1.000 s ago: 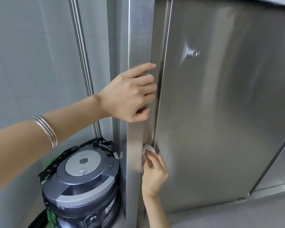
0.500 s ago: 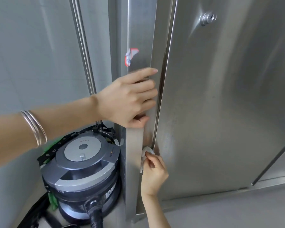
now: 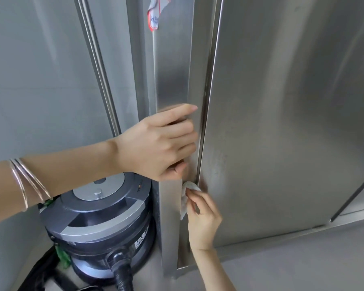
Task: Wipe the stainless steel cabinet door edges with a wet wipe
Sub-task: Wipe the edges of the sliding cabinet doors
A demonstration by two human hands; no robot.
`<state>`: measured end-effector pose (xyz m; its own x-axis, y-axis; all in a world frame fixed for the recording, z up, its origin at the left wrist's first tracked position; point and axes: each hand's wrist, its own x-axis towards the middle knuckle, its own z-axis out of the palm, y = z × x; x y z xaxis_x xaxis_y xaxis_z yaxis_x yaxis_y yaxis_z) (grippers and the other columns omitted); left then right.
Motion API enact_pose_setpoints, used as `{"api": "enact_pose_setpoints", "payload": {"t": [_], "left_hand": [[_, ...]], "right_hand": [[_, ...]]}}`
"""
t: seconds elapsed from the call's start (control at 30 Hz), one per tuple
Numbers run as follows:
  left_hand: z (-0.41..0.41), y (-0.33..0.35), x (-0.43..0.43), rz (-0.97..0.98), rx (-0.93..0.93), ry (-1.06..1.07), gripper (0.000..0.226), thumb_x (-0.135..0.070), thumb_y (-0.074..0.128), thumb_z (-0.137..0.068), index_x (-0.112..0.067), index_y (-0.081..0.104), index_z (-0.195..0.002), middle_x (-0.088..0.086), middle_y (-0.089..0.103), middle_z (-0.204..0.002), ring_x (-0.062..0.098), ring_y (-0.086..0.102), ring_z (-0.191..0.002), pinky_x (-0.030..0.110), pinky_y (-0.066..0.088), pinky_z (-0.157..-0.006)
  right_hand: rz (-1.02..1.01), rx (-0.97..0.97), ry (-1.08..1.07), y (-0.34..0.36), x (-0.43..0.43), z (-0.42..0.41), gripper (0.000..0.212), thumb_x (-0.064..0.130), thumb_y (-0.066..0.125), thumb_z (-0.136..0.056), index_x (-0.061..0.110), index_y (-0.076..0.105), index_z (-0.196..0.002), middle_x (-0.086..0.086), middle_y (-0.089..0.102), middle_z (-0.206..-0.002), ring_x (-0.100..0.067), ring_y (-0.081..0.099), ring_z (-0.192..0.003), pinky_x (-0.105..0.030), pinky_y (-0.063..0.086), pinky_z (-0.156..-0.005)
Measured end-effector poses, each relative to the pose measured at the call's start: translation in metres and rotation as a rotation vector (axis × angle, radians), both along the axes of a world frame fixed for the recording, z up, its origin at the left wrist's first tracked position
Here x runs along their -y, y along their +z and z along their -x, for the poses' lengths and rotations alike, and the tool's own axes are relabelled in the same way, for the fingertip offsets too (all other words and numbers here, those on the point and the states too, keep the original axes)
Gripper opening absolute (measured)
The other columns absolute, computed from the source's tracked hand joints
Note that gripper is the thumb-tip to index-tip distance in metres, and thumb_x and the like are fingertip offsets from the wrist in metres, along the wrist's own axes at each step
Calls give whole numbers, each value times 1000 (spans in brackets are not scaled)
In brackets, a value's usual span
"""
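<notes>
- Stainless steel forms the cabinet door [image 3: 282,122] and the narrow upright door edge [image 3: 172,70] beside it.
- The door edge is clasped by the left hand [image 3: 158,143], fingers across its face, thumb tucked beneath.
- The wet wipe [image 3: 187,196] is pinched in the right hand [image 3: 204,217] and pressed to the seam, low down, just under the left hand.
- Wiping is judged under way: a short stretch is left below the wet wipe; whether the upper length is done cannot be told.
</notes>
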<state>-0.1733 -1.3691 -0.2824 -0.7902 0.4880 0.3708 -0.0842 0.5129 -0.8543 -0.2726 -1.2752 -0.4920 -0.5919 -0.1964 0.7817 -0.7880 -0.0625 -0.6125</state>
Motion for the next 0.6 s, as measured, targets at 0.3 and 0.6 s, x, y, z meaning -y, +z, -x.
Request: {"api": "enact_pose_setpoints", "payload": {"t": [0.3, 0.6], "left_hand": [[-5, -39, -9, 18, 109, 65, 29, -31, 47, -79, -6, 61, -71, 10, 56, -74, 30, 56, -81, 46, 27, -114], [-3, -66, -8, 19, 102, 70, 32, -29, 43, -82, -6, 61, -69, 9, 58, -75, 29, 59, -82, 42, 31, -109]], "right_hand": [[3, 250, 6, -60, -3, -10, 20, -7, 67, -63, 9, 75, -72, 11, 68, -74, 1, 60, -66, -10, 46, -63], [45, 555, -51, -87, 4, -27, 33, -21, 69, -62, 10, 75, -68, 13, 66, -66, 8, 59, -65, -2, 40, -61]]}}
